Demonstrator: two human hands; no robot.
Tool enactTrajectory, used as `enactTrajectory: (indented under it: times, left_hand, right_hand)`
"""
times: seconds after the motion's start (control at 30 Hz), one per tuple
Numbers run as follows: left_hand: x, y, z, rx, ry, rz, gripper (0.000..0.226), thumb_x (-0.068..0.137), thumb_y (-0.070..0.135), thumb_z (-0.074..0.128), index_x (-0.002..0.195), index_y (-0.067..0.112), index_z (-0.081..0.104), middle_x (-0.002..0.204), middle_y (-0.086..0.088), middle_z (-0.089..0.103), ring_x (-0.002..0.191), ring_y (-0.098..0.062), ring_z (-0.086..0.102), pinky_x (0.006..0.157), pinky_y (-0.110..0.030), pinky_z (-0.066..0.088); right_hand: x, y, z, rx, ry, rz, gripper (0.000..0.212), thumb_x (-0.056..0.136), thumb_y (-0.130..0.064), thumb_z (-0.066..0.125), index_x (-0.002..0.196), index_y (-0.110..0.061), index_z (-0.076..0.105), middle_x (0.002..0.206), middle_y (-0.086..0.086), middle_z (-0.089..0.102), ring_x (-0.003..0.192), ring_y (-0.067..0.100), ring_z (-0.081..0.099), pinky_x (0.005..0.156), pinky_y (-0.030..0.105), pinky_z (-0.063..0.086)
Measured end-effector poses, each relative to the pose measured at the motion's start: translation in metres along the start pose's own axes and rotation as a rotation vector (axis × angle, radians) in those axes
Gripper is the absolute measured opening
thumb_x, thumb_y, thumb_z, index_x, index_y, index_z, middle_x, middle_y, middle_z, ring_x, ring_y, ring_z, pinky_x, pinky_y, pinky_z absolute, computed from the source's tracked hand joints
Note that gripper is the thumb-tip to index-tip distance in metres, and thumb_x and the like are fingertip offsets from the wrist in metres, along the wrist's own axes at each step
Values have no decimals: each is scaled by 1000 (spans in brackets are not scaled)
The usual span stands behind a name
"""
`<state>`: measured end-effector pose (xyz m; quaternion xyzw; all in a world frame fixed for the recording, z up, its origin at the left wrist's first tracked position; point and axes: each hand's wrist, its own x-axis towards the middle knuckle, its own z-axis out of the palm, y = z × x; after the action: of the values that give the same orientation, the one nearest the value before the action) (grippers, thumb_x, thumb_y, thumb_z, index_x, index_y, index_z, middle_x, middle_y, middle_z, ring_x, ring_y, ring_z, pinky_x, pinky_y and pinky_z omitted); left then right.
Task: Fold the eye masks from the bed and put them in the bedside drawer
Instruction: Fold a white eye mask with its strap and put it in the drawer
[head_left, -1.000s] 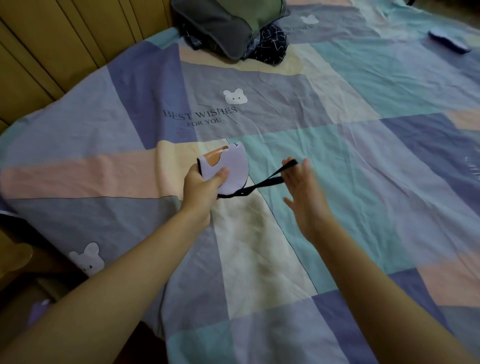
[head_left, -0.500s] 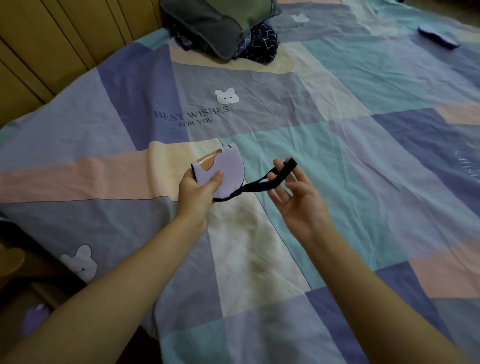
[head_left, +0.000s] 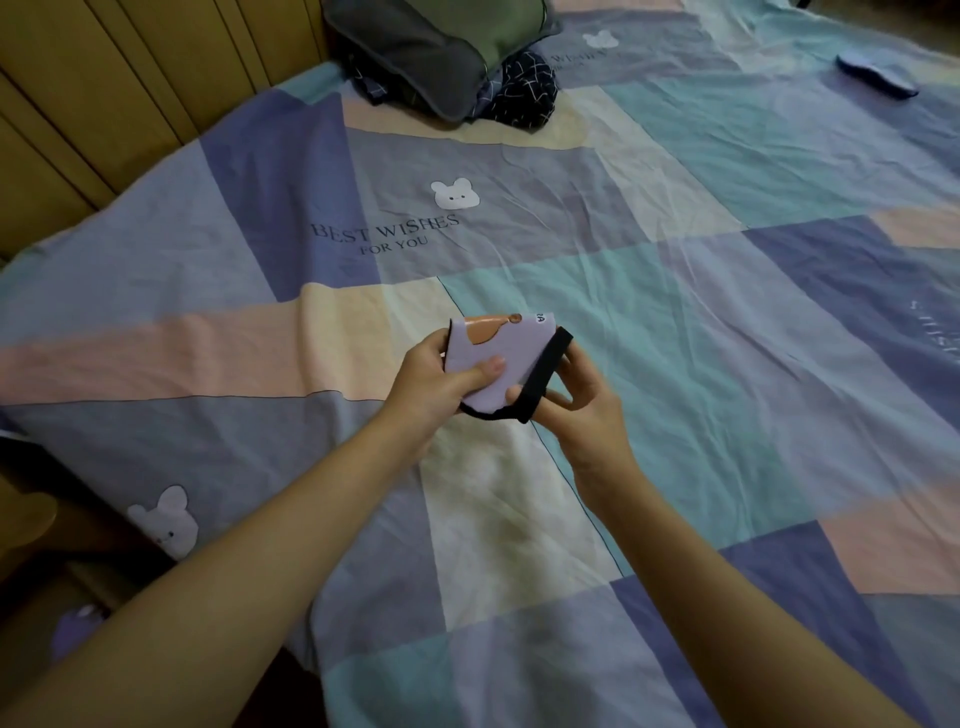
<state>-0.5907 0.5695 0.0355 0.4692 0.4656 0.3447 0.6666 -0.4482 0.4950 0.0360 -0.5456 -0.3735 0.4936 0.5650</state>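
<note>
Bedroom, dim light; patchwork sheet (head_left: 701, 322) of lilac, teal, pink and cream blocks fills most of the view, wood panelling (head_left: 130, 78) along the upper left.

Left hand (head_left: 431, 384) — closed on a folded lilac mask (head_left: 498, 358), thumb pressed across its front face, fingers behind. Mask held above the sheet near mid-frame, orange patch along its top edge, a few dark letters at its upper right corner.

Right hand (head_left: 576, 405) — closed on the black strap (head_left: 545, 369), which runs diagonally down the mask's right side and loops under its lower edge. Thumb tip sits against the mask beside the strap; fingers curl behind it. Both hands touch the mask, close together, forearms reaching in from the lower corners.

Outward from there: printed words "BEST WISHES FOR YOU" and a white bear print (head_left: 455, 194) on the grey-lilac block beyond the hands. Second bear print (head_left: 165, 522) at the sheet's left edge, where it hangs over the side.

Far end, top centre — a grey-green pillow (head_left: 426, 52) lying on dark patterned cloth (head_left: 522, 91). Top right, well apart from the hands, a blue mask (head_left: 875, 75) lies flat on the sheet.

Lower left, beside the bed: something lilac (head_left: 78, 631) in shadow, too dark to identify.
</note>
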Motion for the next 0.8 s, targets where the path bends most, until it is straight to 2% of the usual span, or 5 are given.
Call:
enactTrajectory:
  times: [0.13,0.3,0.47,0.6,0.8]
  left_hand:
    - [-3,1,-5,86,-95,30,39,77,13,77,114,14,64,106,-7,72,98,-22,69,82,-32,58]
    - [-8,4,-9,70,-255,3,55,66,24,81,116,14,64,111,-7,72,103,-21,68,89,-32,55]
    - [-11,5,-6,81,-324,1,34,78,12,75,109,21,66,104,0,74,99,-17,69,78,-22,55]
    - [-13,-2,-2,48,-279,-19,28,87,17,66,114,17,62,109,-2,72,101,-15,68,80,-24,56]
    - [-15,-7,-8,57,-154,-79,33,95,36,51,122,16,56,117,-3,68,108,-16,65,91,-32,53]
  right_hand:
    - [0,-2,-2,55,39,35,68,67,-17,82,128,-23,52,119,-6,67,97,6,69,72,17,54]
    - [-1,-6,-3,-38,21,25,60,64,-17,80,118,-23,56,102,-9,71,88,5,70,65,17,53]
    - [-1,-5,-2,-65,13,78,66,49,-31,82,110,-24,58,97,-2,65,79,5,64,62,21,52]
    - [0,0,-4,-49,-23,194,46,67,-27,69,112,-17,62,103,6,71,92,19,67,69,28,53]
    - [-1,6,7,87,-27,329,36,80,-42,51,110,-28,67,112,-5,70,103,11,65,75,31,52]
